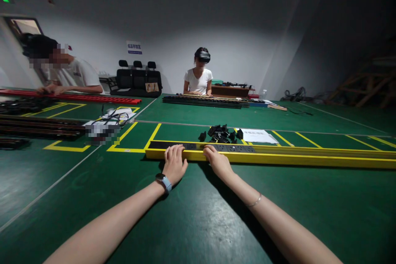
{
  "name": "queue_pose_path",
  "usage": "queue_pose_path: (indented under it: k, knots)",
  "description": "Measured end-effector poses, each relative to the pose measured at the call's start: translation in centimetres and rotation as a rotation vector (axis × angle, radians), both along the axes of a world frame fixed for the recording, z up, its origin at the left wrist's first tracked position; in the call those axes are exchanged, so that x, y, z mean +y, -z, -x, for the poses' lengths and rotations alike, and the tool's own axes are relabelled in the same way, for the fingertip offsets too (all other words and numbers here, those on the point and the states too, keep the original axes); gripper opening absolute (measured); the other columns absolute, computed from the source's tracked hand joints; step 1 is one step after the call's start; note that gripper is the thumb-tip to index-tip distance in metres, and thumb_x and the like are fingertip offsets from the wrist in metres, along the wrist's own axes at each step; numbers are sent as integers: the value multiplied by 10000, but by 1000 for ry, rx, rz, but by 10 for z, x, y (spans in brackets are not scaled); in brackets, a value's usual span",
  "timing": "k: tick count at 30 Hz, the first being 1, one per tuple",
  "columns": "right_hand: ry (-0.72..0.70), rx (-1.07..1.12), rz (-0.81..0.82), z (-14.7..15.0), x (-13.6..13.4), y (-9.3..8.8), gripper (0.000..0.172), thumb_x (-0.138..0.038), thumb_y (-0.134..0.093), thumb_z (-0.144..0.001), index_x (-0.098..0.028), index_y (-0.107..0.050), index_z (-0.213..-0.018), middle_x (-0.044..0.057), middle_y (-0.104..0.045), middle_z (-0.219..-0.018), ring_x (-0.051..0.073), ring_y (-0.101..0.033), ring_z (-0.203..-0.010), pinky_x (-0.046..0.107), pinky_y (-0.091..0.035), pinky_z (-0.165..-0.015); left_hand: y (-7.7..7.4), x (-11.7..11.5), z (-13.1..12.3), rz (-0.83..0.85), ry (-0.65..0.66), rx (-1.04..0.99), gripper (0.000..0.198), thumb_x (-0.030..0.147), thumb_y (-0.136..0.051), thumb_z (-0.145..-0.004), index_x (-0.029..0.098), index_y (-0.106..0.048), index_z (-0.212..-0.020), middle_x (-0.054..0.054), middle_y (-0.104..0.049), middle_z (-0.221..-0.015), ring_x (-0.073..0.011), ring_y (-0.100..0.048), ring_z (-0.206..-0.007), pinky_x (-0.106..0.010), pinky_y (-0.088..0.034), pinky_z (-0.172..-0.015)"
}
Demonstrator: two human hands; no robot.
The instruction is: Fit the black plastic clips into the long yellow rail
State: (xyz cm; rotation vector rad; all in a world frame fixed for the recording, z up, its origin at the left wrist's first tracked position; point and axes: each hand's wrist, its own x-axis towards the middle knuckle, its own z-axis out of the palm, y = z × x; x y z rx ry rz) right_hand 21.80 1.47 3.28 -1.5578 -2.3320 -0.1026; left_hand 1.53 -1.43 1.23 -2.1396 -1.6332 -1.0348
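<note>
Curling fingers (pixel 175 151) over the rail (pixel 297 160), mid-frame to right border, left hand (pixel 174 166) and right hand (pixel 218 162) are apparently seating sockets (pixel 232 148), grip impossible to tell, the next move likely needing even pressure.

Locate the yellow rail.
In the head view, the yellow rail runs from left of centre to the right edge, with the left hand and right hand on its left part.

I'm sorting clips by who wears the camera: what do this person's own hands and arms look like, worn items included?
The left hand and right hand are ungloved, and no sleeves show. On the left wrist is a watch with a dark face and light blue band; above the right wrist, a thin silvery bracelet.
</note>
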Motion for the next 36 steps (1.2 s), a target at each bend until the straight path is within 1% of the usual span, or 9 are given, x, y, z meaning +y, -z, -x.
queue_pose_path:
  k: [5, 8, 10, 13, 16, 19, 22, 27, 36]
  knots:
    - [-41, 70, -39, -44, 10, 8, 281, -376, -334, -968, -309, -566, -1110, -4, -506, -1338, 159, -648, -845, 265, -482, -702, 0, 0, 0, 8, 7, 47, 410, 209, -486, -821, 141, -491, -1225, -126, -534, -1282, -271, -432, -1218, -473, -251, -1097]
    - [-97, 105, -41, -58, 13, 8, 272, -370, -346, -966, -292, -585, -1069, 3, -518, -1336, 174, -646, -920, 281, -495, -758, 0, -1, 0, 21, 31, 97, 472, 205, -468, -831, 158, -456, -1300, -110, -493, -1357, -262, -402, -1264, -474, -230, -1111]
    - [-105, 117, -39, -60, 11, 6, 270, -359, -354, -964, -275, -586, -1075, 21, -522, -1337, 178, -641, -957, 289, -499, -792, 0, -2, -1, 29, 52, 134, 523, 205, -467, -832, 178, -418, -1352, -98, -458, -1403, -262, -377, -1292, -491, -205, -1118]
    - [-80, 119, -44, -54, 4, 2, 278, -358, -384, -956, -260, -560, -1148, 39, -523, -1340, 177, -635, -994, 297, -507, -826, 1, -3, -2, 36, 62, 172, 572, 206, -468, -830, 173, -373, -1393, -100, -433, -1429, -264, -359, -1311, -519, -171, -1123]
    - [-53, 104, -54, -36, -6, 1, 361, -366, -393, -951, -262, -469, -1288, 47, -489, -1377, 174, -627, -1024, 308, -520, -839, 2, -2, -3, 31, 58, 188, 583, 213, -463, -834, 160, -357, -1405, -107, -420, -1439, -266, -351, -1319, -528, -157, -1125]
    - [-44, 81, -65, -14, -13, 3, 442, -358, -362, -958, -268, -358, -1391, 57, -418, -1438, 171, -619, -1043, 311, -539, -817, 3, -2, -3, 26, 51, 198, 587, 218, -468, -833, 163, -358, -1407, -112, -420, -1438, -270, -355, -1318, -530, -151, -1126]
    - [-64, 69, -70, 1, -15, 8, 471, -344, -335, -965, -278, -297, -1429, 43, -363, -1478, 168, -616, -1054, 301, -548, -794, 2, -2, -4, 30, 44, 206, 584, 222, -469, -834, 163, -362, -1404, -109, -423, -1436, -269, -361, -1314, -527, -149, -1128]
    - [-79, 53, -72, 5, -13, 14, 474, -334, -327, -963, -299, -291, -1434, 10, -335, -1494, 162, -640, -1001, 294, -556, -762, 2, -2, -5, 28, 34, 213, 582, 227, -479, -829, 167, -373, -1399, -105, -432, -1430, -269, -368, -1310, -520, -161, -1129]
    - [-5, 23, -78, 4, -16, 10, 455, -303, -312, -960, -315, -331, -1414, 22, -390, -1463, 159, -647, -978, 293, -556, -747, 4, -1, -5, 32, 33, 222, 574, 227, -463, -841, 156, -363, -1403, -106, -419, -1439, -272, -360, -1313, -528, -142, -1129]
